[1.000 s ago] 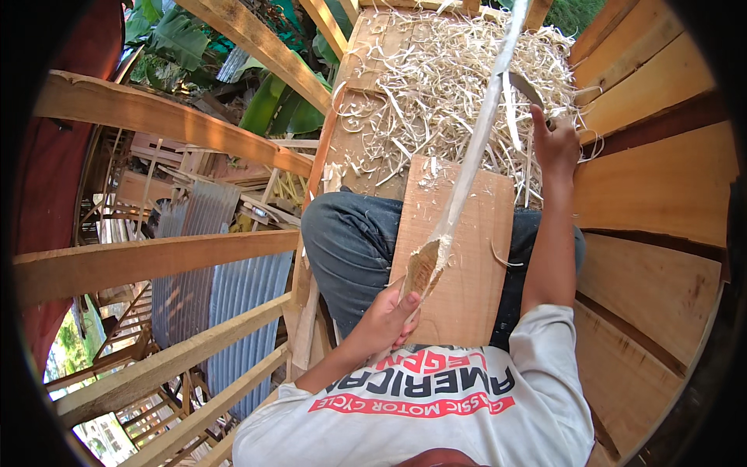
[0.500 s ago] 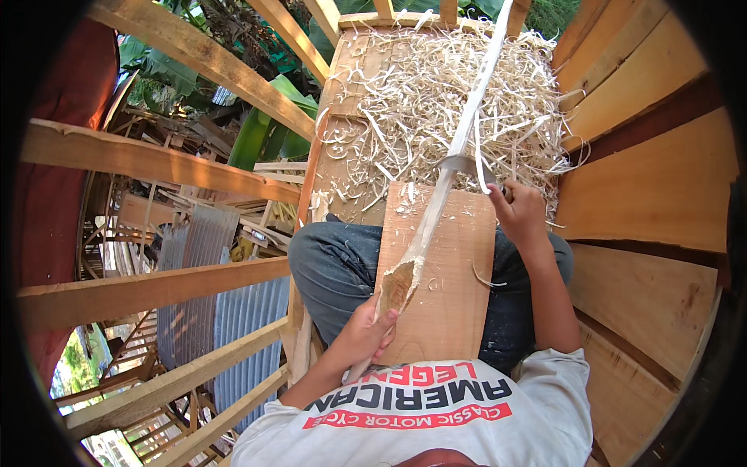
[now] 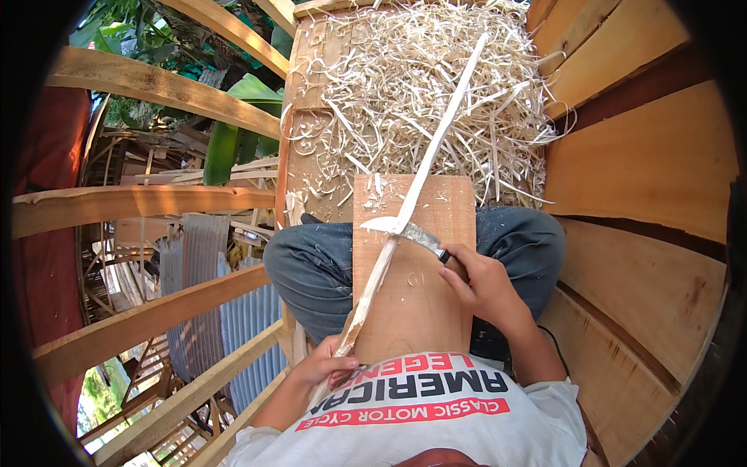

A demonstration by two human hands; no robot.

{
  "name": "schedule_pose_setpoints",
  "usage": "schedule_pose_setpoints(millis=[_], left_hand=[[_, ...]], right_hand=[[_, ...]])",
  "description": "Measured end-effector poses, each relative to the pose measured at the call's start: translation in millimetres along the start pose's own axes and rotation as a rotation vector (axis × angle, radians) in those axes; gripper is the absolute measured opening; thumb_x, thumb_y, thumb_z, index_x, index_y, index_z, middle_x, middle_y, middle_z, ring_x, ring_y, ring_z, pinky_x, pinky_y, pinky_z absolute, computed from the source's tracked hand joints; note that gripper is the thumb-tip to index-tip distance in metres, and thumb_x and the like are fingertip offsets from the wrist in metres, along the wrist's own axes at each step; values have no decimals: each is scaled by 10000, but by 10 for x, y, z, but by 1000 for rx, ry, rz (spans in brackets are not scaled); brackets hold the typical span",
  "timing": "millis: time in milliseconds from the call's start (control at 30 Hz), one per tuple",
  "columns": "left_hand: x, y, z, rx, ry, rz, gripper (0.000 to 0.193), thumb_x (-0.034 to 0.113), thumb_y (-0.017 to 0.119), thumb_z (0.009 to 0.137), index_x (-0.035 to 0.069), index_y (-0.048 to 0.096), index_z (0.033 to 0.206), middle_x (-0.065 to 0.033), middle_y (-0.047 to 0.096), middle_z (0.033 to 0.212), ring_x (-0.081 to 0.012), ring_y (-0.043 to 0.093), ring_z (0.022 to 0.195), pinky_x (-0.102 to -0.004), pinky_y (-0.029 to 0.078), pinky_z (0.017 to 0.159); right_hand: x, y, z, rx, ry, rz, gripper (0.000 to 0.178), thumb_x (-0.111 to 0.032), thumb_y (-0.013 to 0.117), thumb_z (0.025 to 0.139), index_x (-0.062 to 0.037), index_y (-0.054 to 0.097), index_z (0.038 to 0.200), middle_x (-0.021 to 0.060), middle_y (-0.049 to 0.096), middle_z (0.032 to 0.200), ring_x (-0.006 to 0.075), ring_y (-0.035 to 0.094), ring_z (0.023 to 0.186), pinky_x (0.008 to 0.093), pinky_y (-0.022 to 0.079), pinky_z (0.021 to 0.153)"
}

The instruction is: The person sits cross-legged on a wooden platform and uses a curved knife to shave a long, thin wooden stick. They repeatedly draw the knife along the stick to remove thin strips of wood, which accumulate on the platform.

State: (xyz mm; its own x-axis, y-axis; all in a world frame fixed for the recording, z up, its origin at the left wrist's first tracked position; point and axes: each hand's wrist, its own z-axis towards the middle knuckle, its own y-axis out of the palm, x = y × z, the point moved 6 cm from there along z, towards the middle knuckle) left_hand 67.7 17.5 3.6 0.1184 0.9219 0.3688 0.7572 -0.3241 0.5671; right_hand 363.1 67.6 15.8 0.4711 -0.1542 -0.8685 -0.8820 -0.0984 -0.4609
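Observation:
My left hand [image 3: 325,364] is closed around the near end of a long pale wooden stick [image 3: 416,185], close to my shirt. The stick runs slantwise away over a flat wooden board [image 3: 436,311] lying across my lap. In my right hand [image 3: 489,286] is a curved knife [image 3: 420,237], gripped by its brown wooden handle. Its hooked blade lies across the stick near the middle of the board, with the tip pointing left. A few small shavings rest on the board's far end.
A thick heap of curled wood shavings [image 3: 436,93] covers the wooden floor [image 3: 311,148] beyond my knees. Wooden planks [image 3: 638,171] form a wall at the right. Spaced wooden rails [image 3: 156,202] stand at the left, with corrugated sheets [image 3: 253,319] and leaves outside them.
The knife and my right hand have come nearer to my body. My left hand has drawn back, and the stick lies lower and looks turned. The long shaving at the blade is gone.

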Motion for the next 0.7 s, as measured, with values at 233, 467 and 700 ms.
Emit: schedule_pose_setpoints(millis=[233,467,700], left_hand=[[-494,-290,-241,86,-95,114,181,81,616,866,11,522,1004,36,515,630,-15,429,417,-169,339,365],[-468,-313,-244,73,-178,199,313,62,572,864,1,495,1161,29,536,663,-9,434,423,-160,346,367],[-435,-352,-223,43,-146,216,476,50,561,842,30,426,1298,22,537,711,-4,428,434,-171,349,381]], right_hand=[[119,-159,-61,328,169,-388,220,-200,617,872,-60,597,1040,127,622,752,309,636,651,409,493,574],[-99,64,-83,63,2,-306,224,-220,628,862,-61,617,1020,133,640,751,316,638,654,405,495,561],[-225,257,-85,-17,-13,-408,237,-216,641,859,-49,593,1020,135,638,752,316,636,642,387,488,543]])
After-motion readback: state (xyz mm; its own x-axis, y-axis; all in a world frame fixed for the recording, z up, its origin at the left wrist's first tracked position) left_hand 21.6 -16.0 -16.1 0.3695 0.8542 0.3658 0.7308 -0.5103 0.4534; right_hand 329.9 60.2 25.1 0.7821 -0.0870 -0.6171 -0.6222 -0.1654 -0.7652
